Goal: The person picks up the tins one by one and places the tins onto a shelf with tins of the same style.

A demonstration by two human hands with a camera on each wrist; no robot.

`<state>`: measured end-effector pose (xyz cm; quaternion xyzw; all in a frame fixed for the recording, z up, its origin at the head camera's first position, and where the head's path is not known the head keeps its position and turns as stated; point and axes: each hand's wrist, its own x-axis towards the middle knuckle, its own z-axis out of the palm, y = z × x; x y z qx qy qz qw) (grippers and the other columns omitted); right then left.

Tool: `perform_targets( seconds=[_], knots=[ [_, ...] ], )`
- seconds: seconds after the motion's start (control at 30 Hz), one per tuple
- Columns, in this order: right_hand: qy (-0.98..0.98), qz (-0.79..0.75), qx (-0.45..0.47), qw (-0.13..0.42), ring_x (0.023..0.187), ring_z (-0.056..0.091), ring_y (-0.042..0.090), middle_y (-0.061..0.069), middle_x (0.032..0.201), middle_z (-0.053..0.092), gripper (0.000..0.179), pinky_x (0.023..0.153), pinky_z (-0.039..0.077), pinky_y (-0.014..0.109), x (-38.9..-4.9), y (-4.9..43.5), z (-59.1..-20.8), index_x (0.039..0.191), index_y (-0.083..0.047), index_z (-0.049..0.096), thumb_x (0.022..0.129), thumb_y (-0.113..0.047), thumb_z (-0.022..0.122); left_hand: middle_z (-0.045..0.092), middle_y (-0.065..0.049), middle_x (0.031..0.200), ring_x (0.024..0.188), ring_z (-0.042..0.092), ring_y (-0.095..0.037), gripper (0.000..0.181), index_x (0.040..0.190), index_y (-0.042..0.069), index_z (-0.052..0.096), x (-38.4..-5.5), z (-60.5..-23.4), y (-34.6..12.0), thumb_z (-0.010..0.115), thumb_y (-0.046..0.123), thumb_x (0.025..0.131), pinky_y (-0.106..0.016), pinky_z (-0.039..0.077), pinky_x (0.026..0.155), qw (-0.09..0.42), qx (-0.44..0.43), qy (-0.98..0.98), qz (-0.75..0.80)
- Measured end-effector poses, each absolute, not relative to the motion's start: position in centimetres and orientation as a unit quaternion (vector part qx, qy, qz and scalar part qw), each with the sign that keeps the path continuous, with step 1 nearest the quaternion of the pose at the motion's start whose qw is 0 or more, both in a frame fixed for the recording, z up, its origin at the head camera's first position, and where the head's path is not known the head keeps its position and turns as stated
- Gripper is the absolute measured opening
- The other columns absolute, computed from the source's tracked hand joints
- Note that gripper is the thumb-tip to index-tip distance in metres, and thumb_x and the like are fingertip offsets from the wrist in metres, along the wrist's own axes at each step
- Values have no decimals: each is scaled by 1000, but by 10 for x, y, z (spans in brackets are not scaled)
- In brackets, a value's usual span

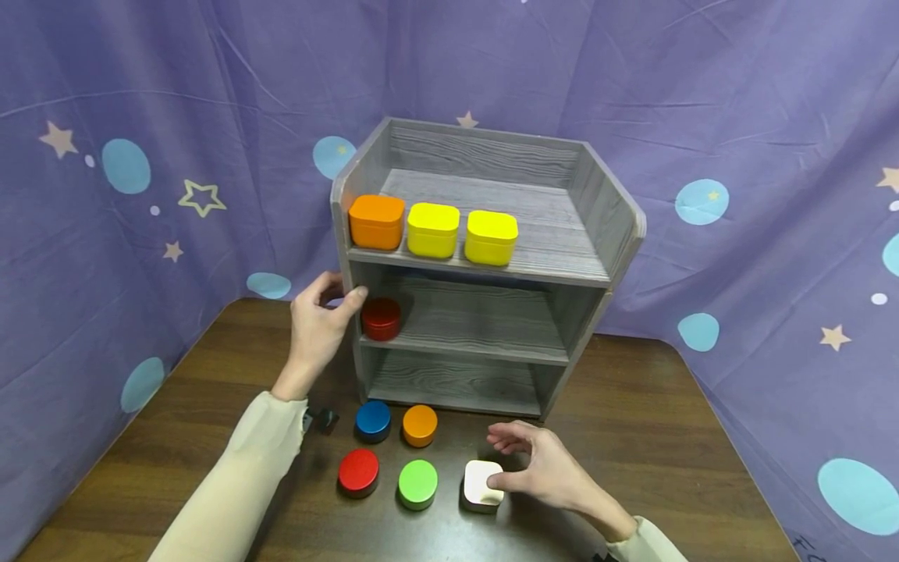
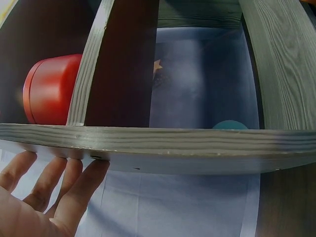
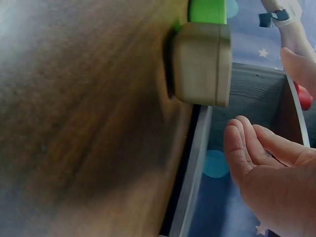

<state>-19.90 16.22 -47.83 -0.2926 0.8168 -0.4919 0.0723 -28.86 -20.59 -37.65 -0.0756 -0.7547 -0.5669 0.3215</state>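
My left hand (image 1: 318, 324) is at the left side of a grey wooden shelf unit (image 1: 485, 269), its fingertips against the outer face of the side panel in the left wrist view. Just inside that panel, on the middle shelf, sits a red round tin (image 1: 381, 319). My right hand (image 1: 551, 472) hovers beside a cream rounded-square tin (image 1: 479, 476) on the table, thumb overlapping its lid in the head view. In the right wrist view, a gap shows between the fingers and this tin (image 3: 200, 64), and nothing is held.
Blue (image 1: 373, 421), orange (image 1: 420, 425), red (image 1: 359, 471) and green (image 1: 417, 484) round tins stand on the wooden table (image 1: 674, 437) before the shelf. On the top shelf, an orange square tin (image 1: 377, 222) and two yellow tins (image 1: 433, 230) form a row. A purple curtain (image 1: 702, 117) hangs behind.
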Motion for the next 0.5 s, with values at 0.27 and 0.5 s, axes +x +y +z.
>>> perform_targets(
  seconds=[0.27,0.5],
  knots=[
    [823,-478,-298,72,105,75,30,25,122,76,66,99,62,28,-196,157,-489,132,14,67,80,-15,95,74,-23,100,87,66,5,27,108,-5,76,-288,-376,-205,78,18,94,-8,54,76,322,-76,-753,-569],
    [831,-464,-298,76,105,74,8,22,123,78,69,98,62,28,-192,155,-495,132,12,68,77,-19,97,74,-21,99,87,67,5,27,108,-5,76,-288,-376,-205,78,18,94,-9,54,76,319,-73,-753,-571]
  ],
)
